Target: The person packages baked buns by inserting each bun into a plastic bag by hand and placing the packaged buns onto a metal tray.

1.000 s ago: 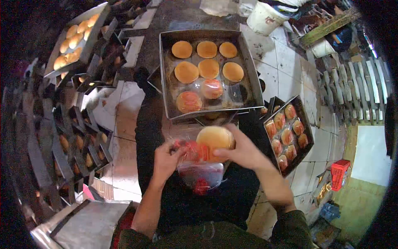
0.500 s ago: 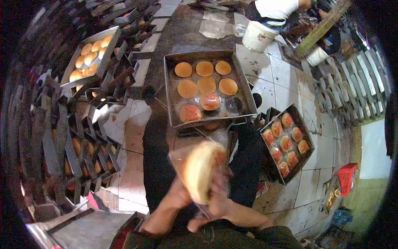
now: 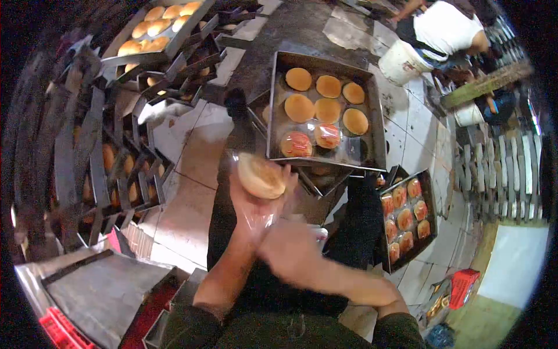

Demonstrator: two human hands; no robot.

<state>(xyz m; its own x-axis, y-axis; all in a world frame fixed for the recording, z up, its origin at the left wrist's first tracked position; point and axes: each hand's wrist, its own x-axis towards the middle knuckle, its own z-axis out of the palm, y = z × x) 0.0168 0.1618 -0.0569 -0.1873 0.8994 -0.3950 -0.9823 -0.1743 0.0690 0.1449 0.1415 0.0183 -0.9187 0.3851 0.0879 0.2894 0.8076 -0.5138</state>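
Just left of the frame's middle, a bun (image 3: 261,176) with clear plastic (image 3: 257,223) around it is held in the left hand (image 3: 249,205). The right hand (image 3: 290,249) is blurred just below; its grip cannot be told. The bun seems light, soft and easily squashed, the plastic slippery. It is best held gently around its sides.

Clear gloss against dull metal

We see thin, clear plastic film (image 3: 256,224), creased and shiny, below the smooth-skinned held bun (image 3: 261,176). In the dark, worn metal tray (image 3: 375,125) we find matt plain buns (image 3: 299,79) and red-topped buns (image 3: 328,135) under glossy plastic. Around us we note matt black cloth trousers (image 3: 363,215), a dull, smooth metal sheet (image 3: 102,285), a scuffed plastic bucket (image 3: 402,62) and a rough wooden beam (image 3: 488,84)
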